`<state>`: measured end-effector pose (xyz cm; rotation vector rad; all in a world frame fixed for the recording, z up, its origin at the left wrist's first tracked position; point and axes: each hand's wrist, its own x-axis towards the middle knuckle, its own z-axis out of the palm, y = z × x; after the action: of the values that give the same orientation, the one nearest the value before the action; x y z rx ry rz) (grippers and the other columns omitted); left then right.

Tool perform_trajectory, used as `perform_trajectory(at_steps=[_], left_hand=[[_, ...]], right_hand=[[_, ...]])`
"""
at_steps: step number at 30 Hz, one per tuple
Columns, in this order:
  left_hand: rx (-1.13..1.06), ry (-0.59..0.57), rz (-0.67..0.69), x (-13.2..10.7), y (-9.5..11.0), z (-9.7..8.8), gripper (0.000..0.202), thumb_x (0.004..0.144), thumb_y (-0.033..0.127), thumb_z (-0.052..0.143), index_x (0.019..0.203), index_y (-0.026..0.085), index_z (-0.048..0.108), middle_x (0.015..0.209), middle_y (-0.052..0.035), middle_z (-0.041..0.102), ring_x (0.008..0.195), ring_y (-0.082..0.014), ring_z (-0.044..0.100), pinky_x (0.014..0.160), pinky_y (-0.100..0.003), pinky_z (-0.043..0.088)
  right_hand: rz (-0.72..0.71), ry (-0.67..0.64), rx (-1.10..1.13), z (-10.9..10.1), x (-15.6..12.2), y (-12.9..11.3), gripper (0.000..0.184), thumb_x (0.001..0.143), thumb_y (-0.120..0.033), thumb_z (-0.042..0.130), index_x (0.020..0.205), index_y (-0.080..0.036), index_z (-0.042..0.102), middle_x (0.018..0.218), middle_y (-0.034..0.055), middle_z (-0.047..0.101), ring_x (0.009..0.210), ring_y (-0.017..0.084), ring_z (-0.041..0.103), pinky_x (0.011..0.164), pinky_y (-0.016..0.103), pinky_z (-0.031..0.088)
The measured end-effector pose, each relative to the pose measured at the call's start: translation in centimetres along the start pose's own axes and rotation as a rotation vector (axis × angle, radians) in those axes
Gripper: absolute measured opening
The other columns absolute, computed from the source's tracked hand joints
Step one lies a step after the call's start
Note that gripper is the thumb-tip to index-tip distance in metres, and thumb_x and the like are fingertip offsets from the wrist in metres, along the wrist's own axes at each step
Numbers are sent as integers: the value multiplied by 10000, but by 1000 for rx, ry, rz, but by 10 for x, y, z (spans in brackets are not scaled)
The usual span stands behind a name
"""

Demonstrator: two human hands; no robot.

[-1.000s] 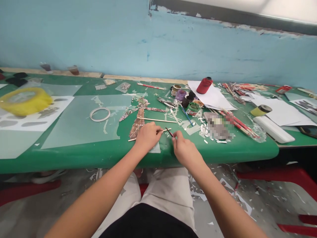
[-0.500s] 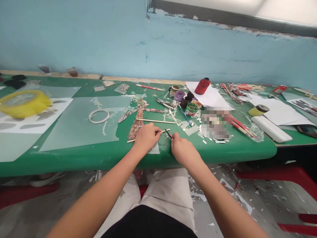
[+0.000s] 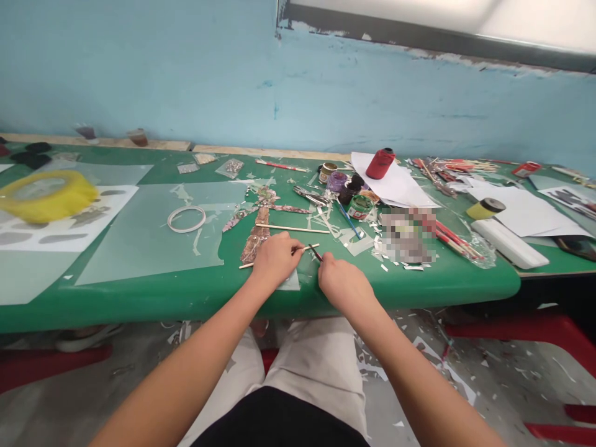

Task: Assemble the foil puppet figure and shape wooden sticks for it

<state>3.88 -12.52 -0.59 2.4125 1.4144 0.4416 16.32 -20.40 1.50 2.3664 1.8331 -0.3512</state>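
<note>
Thin pale wooden stick [image 3: 316, 246] looked midway, maybe
My left hand [image 3: 274, 257] pinched it, right hand [image 3: 347, 282] gripped a slim dark tool [image 3: 315, 252]; second pale wooden stick [image 3: 300, 229] lay untouched.

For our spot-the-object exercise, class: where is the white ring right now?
In the head view, the white ring lies on a translucent sheet, left of the brown decorated piece and the left hand.

Bears on the green tabletop [image 3: 410, 287] a translucent sheet [image 3: 144, 245] left of the gripping left hand [image 3: 275, 257], a beaded piece [image 3: 254, 243] just beside it, small jars [image 3: 360, 207] and white scraps [image 3: 384, 268] to the right
</note>
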Motion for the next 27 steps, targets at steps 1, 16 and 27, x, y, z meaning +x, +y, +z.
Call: perform_trajectory(at_steps=[1,16,27], left_hand=[[2,0,2,0,0,0,243,895,339,526,941,282,757,871,-29,649,840,-184,624,609,-293,392],[11,32,14,-4,-1,2,242,878,352,538,921,261,758,888,-44,656,838,-195,621,659,-288,423],[64,45,58,-7,-1,3,256,883,329,515,887,219,747,905,-62,664,866,-215,624,646,-300,418]], right_hand=[[8,-8,2,-1,1,-2,324,942,-111,253,1095,-79,537,943,201,695,875,294,699,689,339,470],[64,1,23,-3,2,-14,379,906,-104,306,1063,-89,651,1056,213,691,973,252,687,776,315,492],[74,-25,26,-7,-4,-20,381,903,-99,305,1081,-79,642,1084,223,678,1014,260,673,807,317,490]])
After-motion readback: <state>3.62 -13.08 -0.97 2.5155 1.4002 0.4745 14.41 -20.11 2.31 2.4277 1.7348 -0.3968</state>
